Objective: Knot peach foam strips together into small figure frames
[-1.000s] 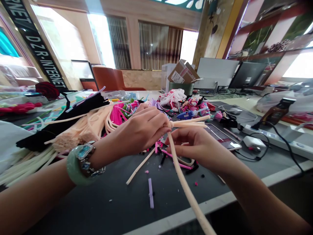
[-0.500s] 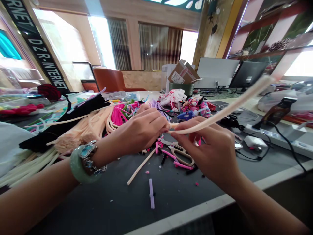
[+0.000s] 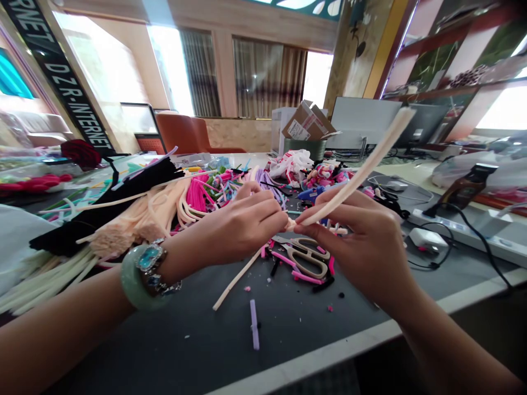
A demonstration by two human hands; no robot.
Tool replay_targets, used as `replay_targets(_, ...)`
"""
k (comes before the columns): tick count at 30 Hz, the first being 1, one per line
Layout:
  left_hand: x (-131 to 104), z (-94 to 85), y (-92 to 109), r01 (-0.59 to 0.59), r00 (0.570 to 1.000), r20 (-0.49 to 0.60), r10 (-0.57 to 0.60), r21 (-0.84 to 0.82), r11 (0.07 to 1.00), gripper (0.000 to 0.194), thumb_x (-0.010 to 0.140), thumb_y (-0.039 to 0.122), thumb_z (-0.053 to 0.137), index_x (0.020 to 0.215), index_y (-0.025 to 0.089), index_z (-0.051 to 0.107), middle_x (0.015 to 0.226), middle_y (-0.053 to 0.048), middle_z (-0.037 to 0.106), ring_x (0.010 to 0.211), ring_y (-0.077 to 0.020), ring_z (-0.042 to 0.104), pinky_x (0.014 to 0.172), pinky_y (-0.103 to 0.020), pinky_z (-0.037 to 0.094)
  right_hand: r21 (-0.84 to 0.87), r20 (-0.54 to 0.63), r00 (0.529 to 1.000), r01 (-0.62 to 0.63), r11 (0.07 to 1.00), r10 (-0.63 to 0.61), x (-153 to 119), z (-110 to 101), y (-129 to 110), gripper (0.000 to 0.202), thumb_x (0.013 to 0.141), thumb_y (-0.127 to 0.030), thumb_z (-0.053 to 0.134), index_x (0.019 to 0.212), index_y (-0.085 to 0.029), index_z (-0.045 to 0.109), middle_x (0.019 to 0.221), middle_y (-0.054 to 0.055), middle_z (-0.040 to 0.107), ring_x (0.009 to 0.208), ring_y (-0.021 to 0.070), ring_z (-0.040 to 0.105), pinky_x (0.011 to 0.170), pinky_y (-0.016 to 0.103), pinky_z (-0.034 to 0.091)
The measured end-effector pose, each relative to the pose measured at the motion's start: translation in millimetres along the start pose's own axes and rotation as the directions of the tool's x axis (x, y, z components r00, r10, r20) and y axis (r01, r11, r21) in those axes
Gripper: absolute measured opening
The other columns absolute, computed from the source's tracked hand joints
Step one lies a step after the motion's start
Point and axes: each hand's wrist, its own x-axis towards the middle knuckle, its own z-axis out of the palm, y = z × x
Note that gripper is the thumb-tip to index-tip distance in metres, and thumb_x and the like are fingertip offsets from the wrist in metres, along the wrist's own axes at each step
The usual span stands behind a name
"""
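Note:
A cream pipe cleaner (image 3: 362, 171) runs up and to the right from between my two hands. My right hand (image 3: 358, 241) pinches it near its lower end, thumb below and fingers above. Close beside it, my left hand (image 3: 247, 222) is closed on the bent or twisted end of the same pipe cleaner; most of that end is hidden by the fingers. Beige-handled scissors (image 3: 308, 258) lie on the table below my hands, among short pink and black offcuts. A loose cream pipe cleaner (image 3: 236, 281) and a short lilac piece (image 3: 254, 325) rest nearer to me.
Bundles of cream pipe cleaners (image 3: 135, 219) and black ones (image 3: 107, 203) lie at the left. Behind my hands are a blue glue gun (image 3: 312, 195) and a white plastic bag (image 3: 292, 163). A power strip (image 3: 465, 230) with cables and a brown bottle (image 3: 473, 186) stand right.
My right hand has shifted slightly right, away from my left hand. The free end of the cream pipe cleaner has swung left and now points more steeply upward.

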Motion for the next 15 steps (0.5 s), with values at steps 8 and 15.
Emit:
replay_targets(8,-1.6,2.0,1.8,-0.108,0.994,-0.010,0.108,0.040,0.993,0.013,0.089,0.010,0.045,0.089,0.013,0.057,0.078,-0.005,0.059,0.074,-0.0150,0.050,0.080,-0.035,0.040,0.089,0.045,0.999,-0.019,0.996,0.015,4.7,-1.6,7.0,0.005,0.074,-0.025,0.071,0.076,-0.021,0.070,0.077,0.000,0.055,0.072,0.0135,0.052,0.066,0.028,0.041)
replay_targets(15,-2.0,1.2,3.5,-0.166,0.985,-0.050,0.165,-0.009,0.986,0.011,0.086,0.008,0.048,0.091,0.013,0.057,0.082,-0.005,0.060,0.075,-0.0145,0.050,0.082,-0.035,0.041,0.117,0.124,0.988,-0.108,0.987,0.093,7.8,-4.3,12.6,0.007,0.071,-0.030,0.073,0.070,-0.023,0.070,0.083,0.001,0.052,0.079,0.0152,0.052,0.073,0.030,0.042)
